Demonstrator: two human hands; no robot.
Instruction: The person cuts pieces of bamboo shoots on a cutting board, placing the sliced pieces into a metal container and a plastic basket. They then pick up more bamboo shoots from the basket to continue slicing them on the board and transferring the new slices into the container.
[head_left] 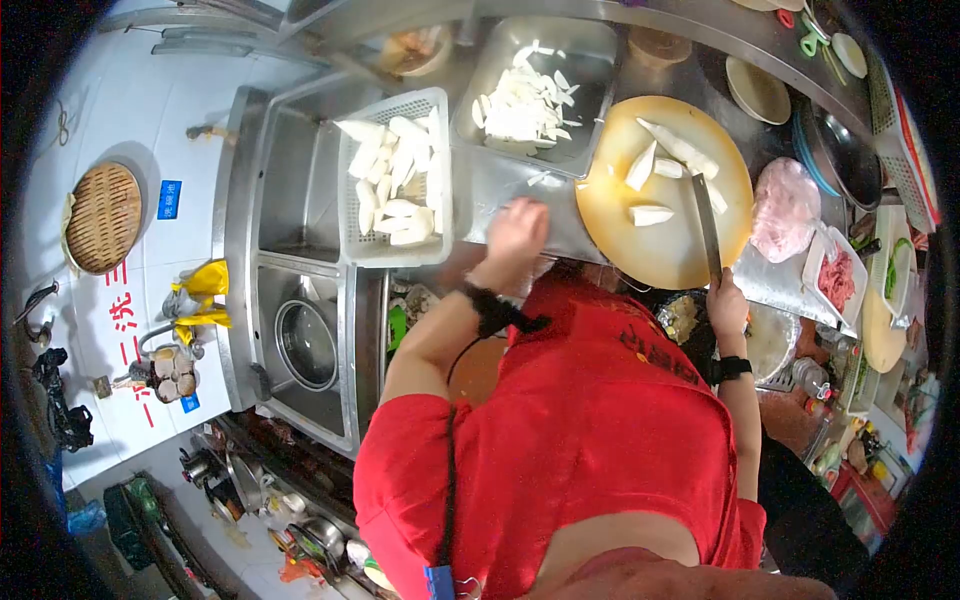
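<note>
Two bare hands show above a red shirt in the lower half of the frame. At right of centre, the right hand (727, 305) is closed tight around the handle of a cleaver (708, 225). Its long blade points up the frame and lies across the right part of a round yellow cutting board (640, 255). Several white vegetable pieces (650, 214) lie on that board just left of the blade, and a longer one reaches toward the board's upper edge. Near the centre, the left hand (515, 235) rests palm down on the steel counter (490, 185), fingers loosely spread, with nothing visible in its grasp. It sits between the board and a white plastic basket (395, 256) heaped with white chunks. Above the hand stands a steel tray (592, 60) of thinner white slices. Left of the basket is a steel sink (295, 200), with a pot (307, 345) in the basin below it. A pink bag (785, 205) lies right of the board.
</note>
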